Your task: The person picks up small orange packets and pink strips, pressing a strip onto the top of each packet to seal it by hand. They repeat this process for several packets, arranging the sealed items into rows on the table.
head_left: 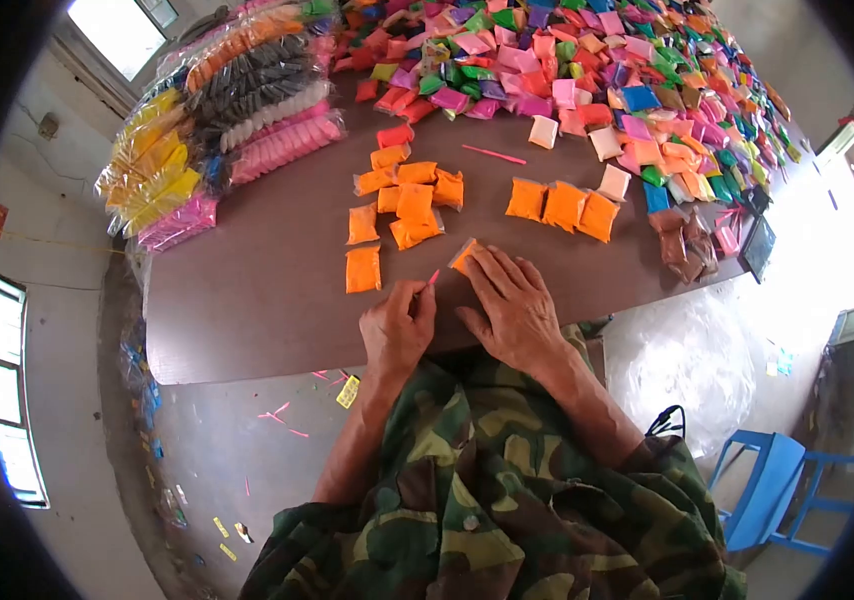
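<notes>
My left hand [396, 325] is closed at the table's near edge, a thin pink strip [434, 277] pinched between thumb and fingers with its tip sticking up. Just to the right, my right hand [515, 305] lies flat with outstretched fingers over a small orange packet [464, 257], covering most of it. Beyond my left hand lies a loose group of orange packets [413, 202], some overlapping. A single orange packet [363, 270] is nearest that hand. Three more orange packets [565, 207] lie in a row past my right hand.
A big heap of coloured packets [547, 60] covers the table's [247, 290] far side. Bundled clear bags [257, 100] are stacked at left. Another pink strip [494, 154] lies mid-table. Brown packets [682, 245] sit near the right edge. A blue stool [767, 490] stands at lower right.
</notes>
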The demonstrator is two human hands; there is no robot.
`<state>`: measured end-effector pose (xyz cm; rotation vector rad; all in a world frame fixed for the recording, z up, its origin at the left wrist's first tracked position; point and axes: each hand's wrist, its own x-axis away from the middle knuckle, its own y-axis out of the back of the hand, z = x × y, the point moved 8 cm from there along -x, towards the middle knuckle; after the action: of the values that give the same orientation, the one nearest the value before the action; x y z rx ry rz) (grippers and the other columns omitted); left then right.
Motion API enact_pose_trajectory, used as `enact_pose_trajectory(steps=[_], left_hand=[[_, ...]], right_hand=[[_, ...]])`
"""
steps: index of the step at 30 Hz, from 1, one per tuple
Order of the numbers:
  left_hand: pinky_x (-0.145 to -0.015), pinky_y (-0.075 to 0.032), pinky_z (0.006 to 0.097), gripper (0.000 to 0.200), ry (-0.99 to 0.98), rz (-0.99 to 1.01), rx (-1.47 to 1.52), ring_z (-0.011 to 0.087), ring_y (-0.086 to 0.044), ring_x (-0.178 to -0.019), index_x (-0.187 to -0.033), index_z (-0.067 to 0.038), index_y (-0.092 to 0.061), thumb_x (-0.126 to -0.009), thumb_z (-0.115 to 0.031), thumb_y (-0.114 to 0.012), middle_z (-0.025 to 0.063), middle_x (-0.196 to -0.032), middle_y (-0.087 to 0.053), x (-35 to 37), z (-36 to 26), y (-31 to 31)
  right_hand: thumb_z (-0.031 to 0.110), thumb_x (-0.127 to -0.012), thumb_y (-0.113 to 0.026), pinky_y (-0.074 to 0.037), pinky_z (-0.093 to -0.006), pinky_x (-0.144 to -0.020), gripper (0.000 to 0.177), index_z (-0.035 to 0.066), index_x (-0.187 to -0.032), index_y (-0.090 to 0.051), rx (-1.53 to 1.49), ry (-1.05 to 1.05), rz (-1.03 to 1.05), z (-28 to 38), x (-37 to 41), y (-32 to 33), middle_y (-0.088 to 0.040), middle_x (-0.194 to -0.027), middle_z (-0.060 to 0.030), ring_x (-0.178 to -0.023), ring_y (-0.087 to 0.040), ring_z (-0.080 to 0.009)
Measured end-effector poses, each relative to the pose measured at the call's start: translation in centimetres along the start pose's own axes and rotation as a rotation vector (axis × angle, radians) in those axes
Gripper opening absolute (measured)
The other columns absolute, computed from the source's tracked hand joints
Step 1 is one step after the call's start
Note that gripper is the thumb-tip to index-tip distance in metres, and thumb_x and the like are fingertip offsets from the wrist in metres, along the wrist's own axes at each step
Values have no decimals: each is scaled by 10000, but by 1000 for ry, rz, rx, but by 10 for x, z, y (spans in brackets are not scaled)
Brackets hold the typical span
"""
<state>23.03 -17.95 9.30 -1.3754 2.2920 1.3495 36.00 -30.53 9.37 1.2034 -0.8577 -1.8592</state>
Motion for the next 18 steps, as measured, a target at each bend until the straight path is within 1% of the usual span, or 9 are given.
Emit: enact_pose_trajectory(steps=[7, 10, 13, 16, 18], left_hand=[[-553, -548, 442, 124, -21, -20, -12, 358, -721, -621, -948, -104, -693, -980, -164, -797, 125, -710, -715, 1, 3, 0], [-567, -542, 365, 133, 6, 19, -5, 259, -702, -589, -970, -59, -714, -983, -152, -809, 120, -709, -698, 1, 5, -2], [-562, -543, 368, 130, -17, -1, -5, 254, -710, -591, -973, -62, -717, -981, -152, -810, 118, -707, -699, 2, 4, -1], [-549, -553, 427, 140, 15, -6, 3, 336, -727, -613, -943, -100, -691, -985, -184, -796, 115, -696, -709, 1, 5, -1], [-550, -556, 426, 137, 4, -21, 6, 337, -726, -613, -943, -100, -692, -983, -179, -796, 116, -697, -710, 1, 4, 0]], right_hand=[[343, -971, -764, -374, -552, -1240, 700, -22, -1530, -552, 35, -20, 51, 3, -4, 0, -484, -1658, -187, -1526, -463, -369], [374, -992, -750, -364, -545, -1251, 688, -27, -1520, -567, 41, -18, 34, 3, -3, -4, -498, -1639, -193, -1528, -460, -363], [392, -1001, -743, -361, -541, -1254, 682, -29, -1512, -577, 24, -17, 36, 1, -6, -1, -500, -1633, -195, -1526, -461, -360], [385, -993, -756, -366, -539, -1247, 682, -29, -1506, -580, 18, -16, 45, 2, -3, 0, -499, -1631, -192, -1521, -465, -356], [371, -981, -771, -371, -540, -1240, 667, -27, -1487, -593, 24, -2, 34, 3, -5, -2, -513, -1614, -187, -1511, -472, -350]])
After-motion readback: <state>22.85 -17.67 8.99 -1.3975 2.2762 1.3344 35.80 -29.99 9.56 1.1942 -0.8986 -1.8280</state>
